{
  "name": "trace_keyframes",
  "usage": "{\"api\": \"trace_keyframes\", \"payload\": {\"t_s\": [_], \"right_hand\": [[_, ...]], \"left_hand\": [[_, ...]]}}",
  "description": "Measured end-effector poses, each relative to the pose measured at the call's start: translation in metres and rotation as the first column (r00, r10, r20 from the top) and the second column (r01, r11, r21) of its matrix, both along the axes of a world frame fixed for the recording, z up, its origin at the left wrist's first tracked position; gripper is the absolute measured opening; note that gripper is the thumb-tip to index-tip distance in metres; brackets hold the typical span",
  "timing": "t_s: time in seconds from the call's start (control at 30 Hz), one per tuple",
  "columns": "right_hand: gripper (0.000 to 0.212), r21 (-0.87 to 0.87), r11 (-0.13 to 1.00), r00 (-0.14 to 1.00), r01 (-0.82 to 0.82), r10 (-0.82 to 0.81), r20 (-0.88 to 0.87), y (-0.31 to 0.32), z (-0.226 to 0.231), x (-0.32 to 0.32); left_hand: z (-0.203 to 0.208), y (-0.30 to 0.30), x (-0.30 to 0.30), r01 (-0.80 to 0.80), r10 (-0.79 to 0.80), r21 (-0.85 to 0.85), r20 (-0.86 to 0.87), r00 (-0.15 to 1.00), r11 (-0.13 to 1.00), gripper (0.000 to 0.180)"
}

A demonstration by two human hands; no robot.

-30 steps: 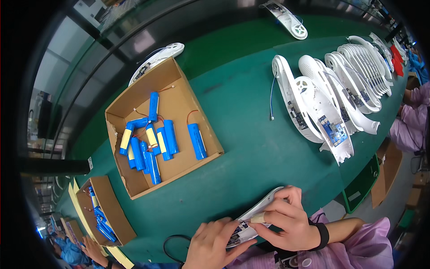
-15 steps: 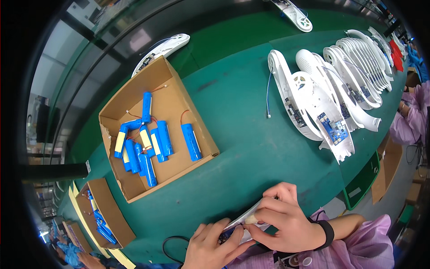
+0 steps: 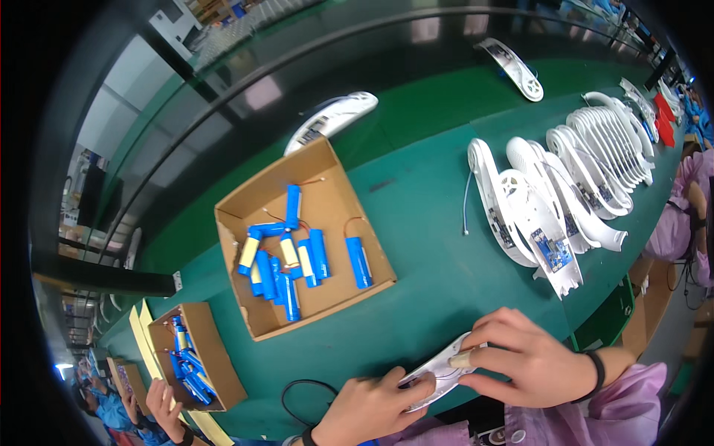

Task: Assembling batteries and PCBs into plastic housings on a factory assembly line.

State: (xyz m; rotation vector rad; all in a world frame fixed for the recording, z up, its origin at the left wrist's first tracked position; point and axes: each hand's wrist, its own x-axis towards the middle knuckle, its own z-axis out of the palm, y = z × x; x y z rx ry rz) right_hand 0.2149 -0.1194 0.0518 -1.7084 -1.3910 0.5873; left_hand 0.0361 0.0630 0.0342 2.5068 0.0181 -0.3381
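Note:
At the lower middle, my left hand [image 3: 379,404] and my right hand [image 3: 532,363] grip a white plastic housing half [image 3: 444,377] from its two ends, just over the table's near edge. The left fingers bend over its near-left end and cover whatever lies there. Over the far end reach my right thumb and fingers; a beige fingertip cover [image 3: 460,360] shows on one finger, pressed on the inner side. Under the fingertips the details are hidden. A black cable [image 3: 286,394] loops on the table beside my left hand.
An open cardboard box [image 3: 335,297] holds several blue battery packs [image 3: 358,262]. A smaller box [image 3: 216,346] with more packs stands left, a co-worker's hand [image 3: 163,407] beside it. White housings with circuit boards [image 3: 552,250] line the right. Two housings [image 3: 331,123] lie on the green strip behind.
The view has shifted, so boxes and housings appear lower. My hands have moved rightward in the picture with the housing, which shows more of its inside. A co-worker's hand has appeared at lower left.

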Motion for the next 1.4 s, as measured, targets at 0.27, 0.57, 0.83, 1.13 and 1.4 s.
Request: {"api": "trace_keyframes", "payload": {"t_s": [0.27, 0.57, 0.83, 1.13, 1.4], "right_hand": [[0.015, -0.024, 0.999, 0.896, -0.042, 0.048, 0.441, 0.156, -0.002, 0.041], [0.024, -0.132, 0.989, 0.891, 0.066, 0.002, 0.455, 0.237, -0.051, 0.035], [0.017, 0.129, 0.991, 0.981, 0.042, -0.016, -0.192, 0.177, -0.01, 0.014], [0.016, 0.116, 0.984, 0.794, 0.136, -0.039, -0.607, 0.147, -0.02, 0.018], [0.019, 0.185, 0.946, 0.653, 0.266, -0.036, -0.757, 0.147, -0.027, 0.014]], "left_hand": [[-0.017, 0.004, -0.002, 0.092, -0.087, -0.021, 0.165, 0.982, 0.996, 0.038], [0.003, -0.015, -0.014, -0.158, 0.152, 0.071, 0.085, 0.985, 0.985, 0.054], [-0.003, -0.011, -0.01, -0.136, 0.131, 0.008, 0.209, 0.969, 0.991, 0.058], [0.007, -0.013, 0.006, -0.175, 0.188, -0.093, 0.164, 0.968, 0.98, 0.058], [0.035, 0.015, 0.023, -0.485, 0.505, -0.2, 0.564, 0.653, 0.851, 0.026]]}}
